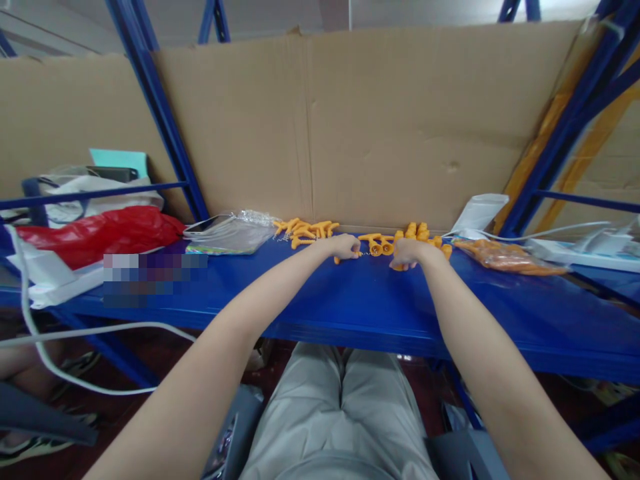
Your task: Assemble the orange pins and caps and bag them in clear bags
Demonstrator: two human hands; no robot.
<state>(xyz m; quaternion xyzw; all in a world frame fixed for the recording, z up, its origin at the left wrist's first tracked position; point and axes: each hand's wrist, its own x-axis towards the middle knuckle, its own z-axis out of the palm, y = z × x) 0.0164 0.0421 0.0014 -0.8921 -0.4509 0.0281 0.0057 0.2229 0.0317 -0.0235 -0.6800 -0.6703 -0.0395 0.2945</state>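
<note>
Above the blue shelf top, my left hand (347, 246) is closed, with part of an orange T-shaped plastic piece (338, 259) showing beneath its fingers. A thin metal chain (366, 253) runs from beside it towards orange cup-shaped pieces (381, 249) lying between the hands. My right hand (409, 253) curls its fingers around an orange plastic piece (398, 267), mostly hidden by the hand. Left of my hands lies a pile of orange T-shaped pieces (306, 230) with small chains. Behind my right hand stand several more orange pieces (417, 231).
A clear plastic bag of orange parts (510, 257) lies to the right, near a white power strip (583, 253). Clear plastic bags (233, 235) and a red bag (105, 233) are on the left. Cardboard (380, 120) backs the blue shelf (350, 300). A white cable (100, 330) hangs at lower left.
</note>
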